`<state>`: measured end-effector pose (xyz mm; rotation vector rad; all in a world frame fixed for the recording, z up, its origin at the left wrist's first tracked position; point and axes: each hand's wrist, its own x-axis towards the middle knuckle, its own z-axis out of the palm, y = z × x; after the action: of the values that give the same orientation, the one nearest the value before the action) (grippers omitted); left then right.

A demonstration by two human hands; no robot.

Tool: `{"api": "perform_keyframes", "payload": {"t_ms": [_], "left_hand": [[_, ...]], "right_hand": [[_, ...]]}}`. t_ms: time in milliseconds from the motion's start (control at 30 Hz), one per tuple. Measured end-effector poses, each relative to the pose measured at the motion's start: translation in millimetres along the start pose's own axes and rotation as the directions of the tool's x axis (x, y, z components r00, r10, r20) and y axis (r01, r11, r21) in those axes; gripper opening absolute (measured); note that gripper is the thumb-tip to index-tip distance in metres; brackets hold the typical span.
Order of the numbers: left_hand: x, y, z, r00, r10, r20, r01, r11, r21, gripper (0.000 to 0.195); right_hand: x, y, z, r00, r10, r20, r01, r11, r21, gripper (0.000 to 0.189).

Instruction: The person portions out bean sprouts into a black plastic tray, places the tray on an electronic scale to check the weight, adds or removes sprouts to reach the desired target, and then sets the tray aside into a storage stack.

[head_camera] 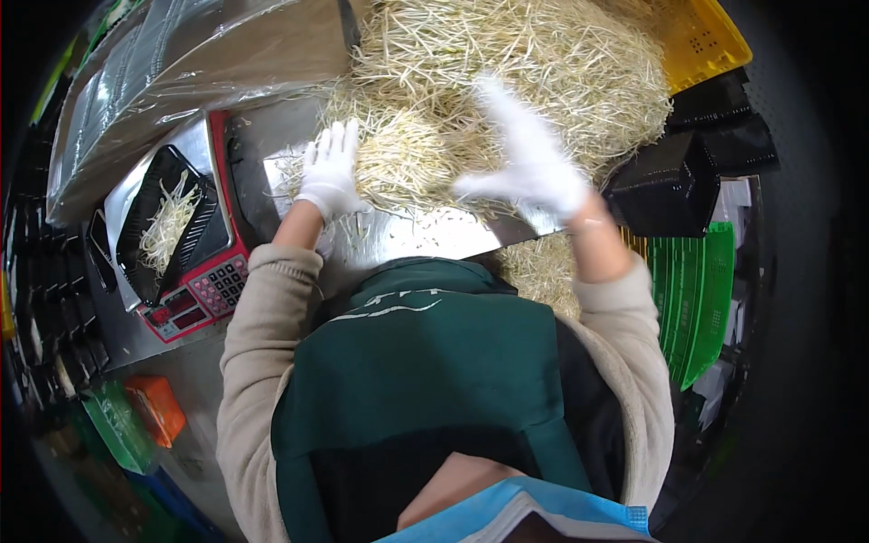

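Note:
A big heap of bean sprouts [529, 61] covers the far part of the metal table [414, 237]. Nearer to me, a smaller mound of sprouts [407, 153] lies between my two white-gloved hands. My left hand [331, 170] rests flat against the left side of this mound, fingers pointing away from me. Blurred by motion, my right hand [533, 156] is at the mound's right side, thumb spread wide from the fingers; nothing is gripped in it. Left of my left hand, a black plastic tray [166, 224] holding some sprouts sits on a red digital scale [220, 285].
A large plastic-wrapped stack [204, 68] stands behind the scale. Black trays [669, 183] and a yellow crate [706, 47] are at the right, above a green crate [699, 305]. More black trays [54, 298] line the far left. An orange container [156, 407] is lower left.

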<state>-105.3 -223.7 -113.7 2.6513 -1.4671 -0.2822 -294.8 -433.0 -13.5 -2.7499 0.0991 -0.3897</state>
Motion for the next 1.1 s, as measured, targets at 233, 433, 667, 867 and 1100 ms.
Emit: {"api": "perform_keyframes", "payload": {"t_ms": [233, 433, 667, 867, 1100], "left_hand": [[11.3, -8.5, -14.7, 0.997, 0.045, -0.070, -0.054, 0.991, -0.120, 0.070], [-8.4, -33.3, -16.1, 0.915, 0.026, -0.404, -0.229, 0.856, -0.464, 0.046], [-34.2, -57.6, 32.9, 0.900, -0.353, -0.257, 0.347, 0.935, -0.070, 0.060], [-20.2, -52.6, 29.5, 0.963, -0.254, -0.092, 0.242, 0.962, -0.125, 0.059], [-68.2, -30.1, -19.6, 0.929, 0.189, -0.318, -0.242, 0.961, -0.134, 0.037]], "right_hand": [[63.5, 12.8, 81.4, 0.913, 0.140, 0.383, -0.182, 0.981, 0.075, 0.088], [72.3, 13.0, 6.5, 0.920, -0.024, 0.390, -0.009, 0.997, 0.082, 0.051], [-30.5, 34.1, 77.1, 0.997, 0.061, 0.056, -0.043, 0.960, -0.275, 0.102], [15.5, 52.3, 69.5, 0.856, 0.475, 0.202, -0.447, 0.878, -0.171, 0.059], [67.6, 10.5, 17.8, 0.934, 0.273, 0.230, -0.355, 0.778, 0.518, 0.044]]}}
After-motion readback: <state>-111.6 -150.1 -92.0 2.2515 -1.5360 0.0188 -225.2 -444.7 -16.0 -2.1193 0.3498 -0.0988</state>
